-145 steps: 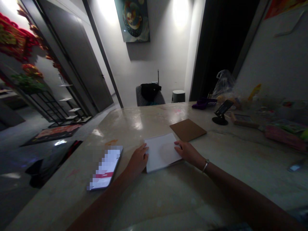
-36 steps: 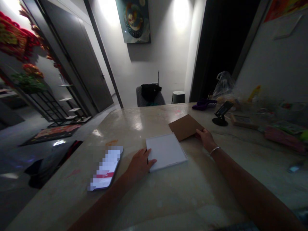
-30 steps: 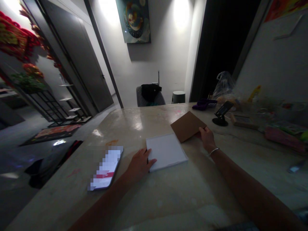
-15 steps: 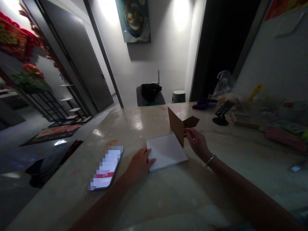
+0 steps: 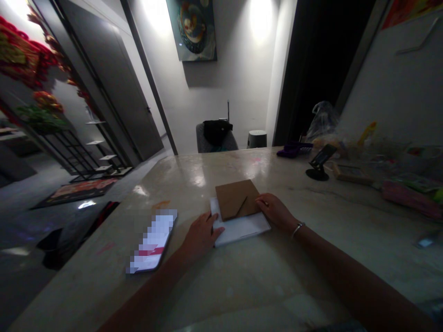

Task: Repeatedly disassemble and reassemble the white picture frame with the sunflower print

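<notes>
Right hand, fingers flat, presses a kraft envelope onto a white card; open left hand touches the card's 9 o'clock edge.

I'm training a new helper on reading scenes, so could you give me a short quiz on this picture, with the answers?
1. True or false: the brown kraft envelope lies on top of the white square card.
2. What does the right hand wear at its wrist? A) a wristwatch B) a thin metal bracelet C) a cloth band
3. What lies on the counter just beyond the thumb side of the left hand?

Key: 1. True. 2. B, the thin metal bracelet. 3. A smartphone, its screen pixelated.
</notes>
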`<state>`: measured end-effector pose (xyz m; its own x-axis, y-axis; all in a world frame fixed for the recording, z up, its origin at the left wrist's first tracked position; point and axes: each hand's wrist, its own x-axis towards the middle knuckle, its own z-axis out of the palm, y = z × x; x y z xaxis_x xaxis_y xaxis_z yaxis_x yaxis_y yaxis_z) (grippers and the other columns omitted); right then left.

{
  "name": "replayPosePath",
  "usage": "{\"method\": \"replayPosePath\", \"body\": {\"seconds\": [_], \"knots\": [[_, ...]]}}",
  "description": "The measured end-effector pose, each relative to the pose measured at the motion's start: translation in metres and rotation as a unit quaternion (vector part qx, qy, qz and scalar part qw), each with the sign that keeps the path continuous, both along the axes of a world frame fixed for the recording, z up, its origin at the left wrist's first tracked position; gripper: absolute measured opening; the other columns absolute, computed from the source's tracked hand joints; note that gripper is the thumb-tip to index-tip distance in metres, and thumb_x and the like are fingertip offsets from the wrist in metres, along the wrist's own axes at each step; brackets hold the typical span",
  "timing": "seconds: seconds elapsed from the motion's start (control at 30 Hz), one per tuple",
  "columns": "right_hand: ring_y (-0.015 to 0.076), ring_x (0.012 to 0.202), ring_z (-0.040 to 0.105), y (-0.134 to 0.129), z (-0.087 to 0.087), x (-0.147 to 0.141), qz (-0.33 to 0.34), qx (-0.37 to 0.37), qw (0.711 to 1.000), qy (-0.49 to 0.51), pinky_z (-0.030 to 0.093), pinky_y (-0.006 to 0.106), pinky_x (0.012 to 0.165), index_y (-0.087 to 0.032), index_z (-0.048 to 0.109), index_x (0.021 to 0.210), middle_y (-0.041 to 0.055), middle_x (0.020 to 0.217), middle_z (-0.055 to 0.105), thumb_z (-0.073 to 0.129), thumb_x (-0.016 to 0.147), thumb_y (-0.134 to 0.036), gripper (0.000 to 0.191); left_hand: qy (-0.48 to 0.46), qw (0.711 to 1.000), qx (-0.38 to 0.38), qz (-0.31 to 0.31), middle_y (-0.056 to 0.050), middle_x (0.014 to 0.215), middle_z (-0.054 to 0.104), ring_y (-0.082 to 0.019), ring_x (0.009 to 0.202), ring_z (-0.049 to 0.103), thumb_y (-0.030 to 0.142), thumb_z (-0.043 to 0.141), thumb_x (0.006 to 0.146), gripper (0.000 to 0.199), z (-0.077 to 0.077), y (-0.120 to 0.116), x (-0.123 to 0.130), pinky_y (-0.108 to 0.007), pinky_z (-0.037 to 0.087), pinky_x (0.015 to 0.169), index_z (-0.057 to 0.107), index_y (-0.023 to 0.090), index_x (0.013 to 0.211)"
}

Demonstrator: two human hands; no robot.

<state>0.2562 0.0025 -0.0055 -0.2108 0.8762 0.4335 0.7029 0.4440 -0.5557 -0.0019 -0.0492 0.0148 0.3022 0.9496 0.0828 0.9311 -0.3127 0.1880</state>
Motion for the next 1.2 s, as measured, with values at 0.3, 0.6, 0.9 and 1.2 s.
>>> {"method": "replayPosePath", "body": {"seconds": [0.3,0.6,0.9,1.2], "knots": [[0.0181,0.088,0.057,0.006,-0.008,0.004,-0.039,-0.059,0.997,0.015,0.043,0.030,0.081,-0.016,0.063,0.092,0.0088,0.094,0.063,0.051,0.077,-0.024,0.020,0.012,1.000,-0.012,0.004,-0.014,0.123,0.048,-0.024,0.113,0.045,0.043,0.037,0.083,0.050,0.003,-0.001,0.001,-0.035,0.032,0.096,0.045,0.014,0.123],[0.0139,0.071,0.062,0.014,-0.009,0.006,-0.086,-0.171,0.966,0.174,0.048,0.025,0.063,-0.017,0.054,0.106,0.0023,0.078,0.066,0.054,0.075,-0.021,0.032,0.000,1.000,0.007,-0.001,-0.012,0.120,0.050,-0.024,0.112,0.045,0.042,0.038,0.082,0.046,-0.002,0.000,0.000,-0.036,0.033,0.095,0.046,0.016,0.120],[0.0161,0.073,0.063,0.014,-0.006,0.005,-0.096,-0.225,0.941,0.234,0.050,0.026,0.063,-0.012,0.049,0.114,0.0055,0.080,0.066,0.054,0.074,-0.022,0.042,0.004,1.000,-0.003,-0.002,-0.012,0.122,0.049,-0.023,0.113,0.045,0.043,0.037,0.083,0.047,0.003,-0.001,0.002,-0.035,0.032,0.096,0.045,0.016,0.120],[0.0135,0.076,0.061,0.007,0.003,0.011,0.060,-0.391,0.831,0.390,0.049,0.024,0.066,-0.013,0.050,0.114,0.0059,0.096,0.065,0.046,0.078,-0.016,0.037,-0.045,0.999,-0.005,-0.006,-0.013,0.119,0.052,-0.024,0.109,0.048,0.042,0.041,0.081,0.046,0.003,0.000,-0.001,-0.037,0.035,0.094,0.047,0.014,0.117]]}}
